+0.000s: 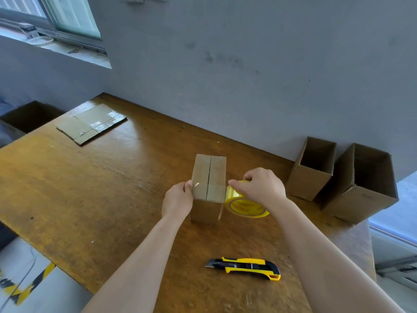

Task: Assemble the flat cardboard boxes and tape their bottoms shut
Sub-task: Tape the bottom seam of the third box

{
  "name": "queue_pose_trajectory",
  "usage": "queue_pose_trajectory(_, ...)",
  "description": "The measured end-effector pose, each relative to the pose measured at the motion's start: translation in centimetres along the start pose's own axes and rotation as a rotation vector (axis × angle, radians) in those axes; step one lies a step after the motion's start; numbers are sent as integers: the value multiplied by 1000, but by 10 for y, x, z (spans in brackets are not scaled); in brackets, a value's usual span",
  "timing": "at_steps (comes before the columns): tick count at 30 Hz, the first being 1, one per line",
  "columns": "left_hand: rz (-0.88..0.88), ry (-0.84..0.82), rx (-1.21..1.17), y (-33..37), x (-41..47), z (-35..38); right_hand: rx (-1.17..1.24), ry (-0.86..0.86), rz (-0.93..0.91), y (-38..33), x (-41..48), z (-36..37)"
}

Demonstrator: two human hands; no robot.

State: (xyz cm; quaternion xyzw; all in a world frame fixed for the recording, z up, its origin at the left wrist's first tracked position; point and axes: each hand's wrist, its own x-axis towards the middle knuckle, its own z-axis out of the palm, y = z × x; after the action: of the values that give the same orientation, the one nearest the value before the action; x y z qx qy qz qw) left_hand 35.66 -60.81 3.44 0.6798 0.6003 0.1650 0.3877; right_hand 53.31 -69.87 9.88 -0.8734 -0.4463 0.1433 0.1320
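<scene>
Your box (208, 177) stands near the middle of the bench (112, 188), bottom flaps up and folded shut. Your left hand (178, 199) pinches the loose tape end against the box's top left edge. Your right hand (261, 186) is curled round the yellow tape roll (243, 206), just beside the box's right side. The strip runs across the gap between the flaps, not along it, so I think the flaps could pop open. If your left thumb slips, the tape may curl and stick to itself. Pull too hard and the light box may tip. The knife (246, 266) lies near the bench's front edge, and its blade tip seems to be out, so mind your right arm.
</scene>
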Motion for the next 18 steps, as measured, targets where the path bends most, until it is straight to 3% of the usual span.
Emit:
queue_pose_trajectory(11, -2, 46, 11, 2, -2, 5, -50, -13, -21, 3, 6, 20)
queue_pose_trajectory(18, -37, -93, 28, 10, -5, 11, -74, -43, -4, -1, 5, 24)
